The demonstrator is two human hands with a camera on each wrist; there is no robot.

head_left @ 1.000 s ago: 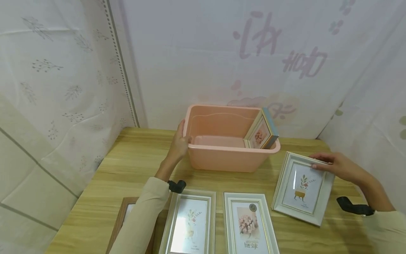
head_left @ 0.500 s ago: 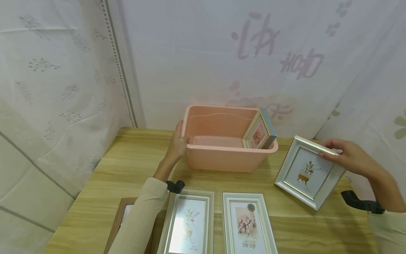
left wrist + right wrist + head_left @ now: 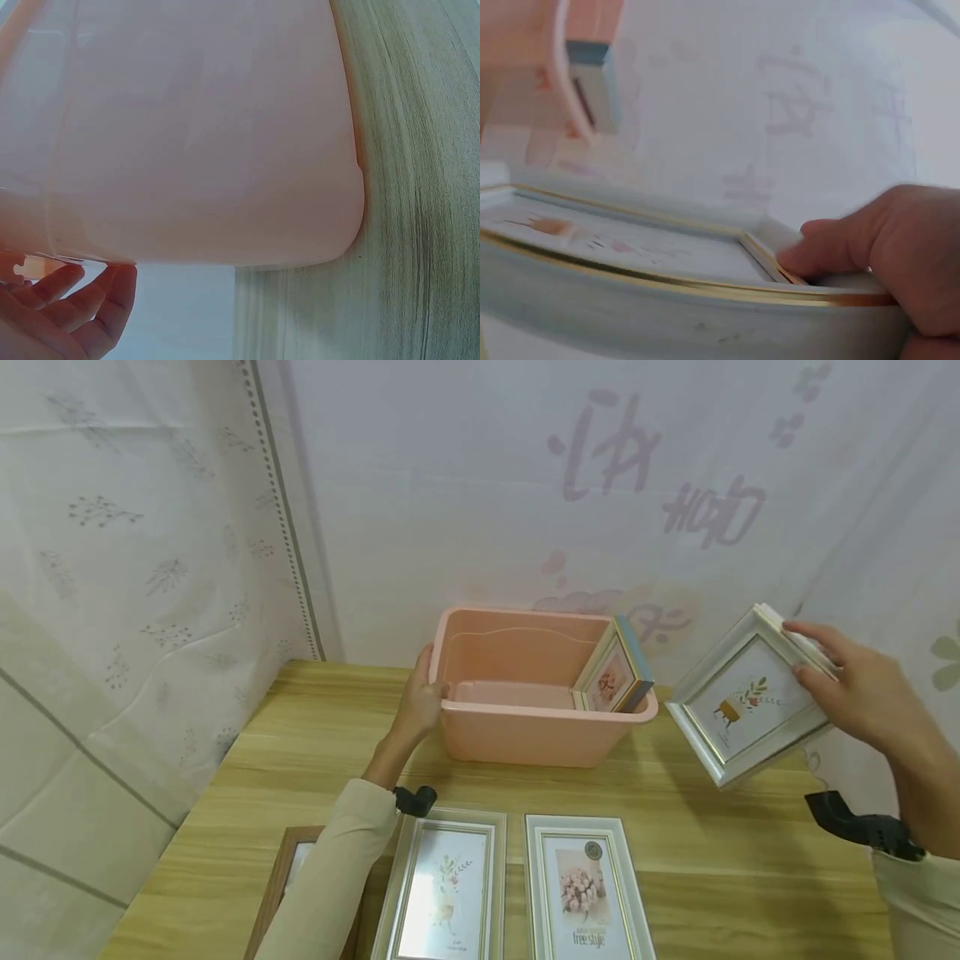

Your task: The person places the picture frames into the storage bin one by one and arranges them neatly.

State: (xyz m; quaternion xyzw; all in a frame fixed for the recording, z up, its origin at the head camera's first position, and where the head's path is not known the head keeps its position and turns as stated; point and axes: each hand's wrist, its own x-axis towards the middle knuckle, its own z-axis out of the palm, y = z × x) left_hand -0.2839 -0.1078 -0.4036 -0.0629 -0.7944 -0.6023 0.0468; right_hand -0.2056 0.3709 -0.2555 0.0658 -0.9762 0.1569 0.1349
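Currently, the white frame (image 3: 750, 693) is held off the tabletop (image 3: 345, 727), just R of the pink bin (image 3: 525, 737), pinched at its top end by the R hand (image 3: 873, 687); w/ only one end gripped, it'd prob. swivel or slip if loosened, or be knocked on the bin's rim if swung L. The bin's L rim is gripped by the L hand (image 3: 418, 700). In head view the frame's tilted, long axis set low L to up R, pic top pointed up R.
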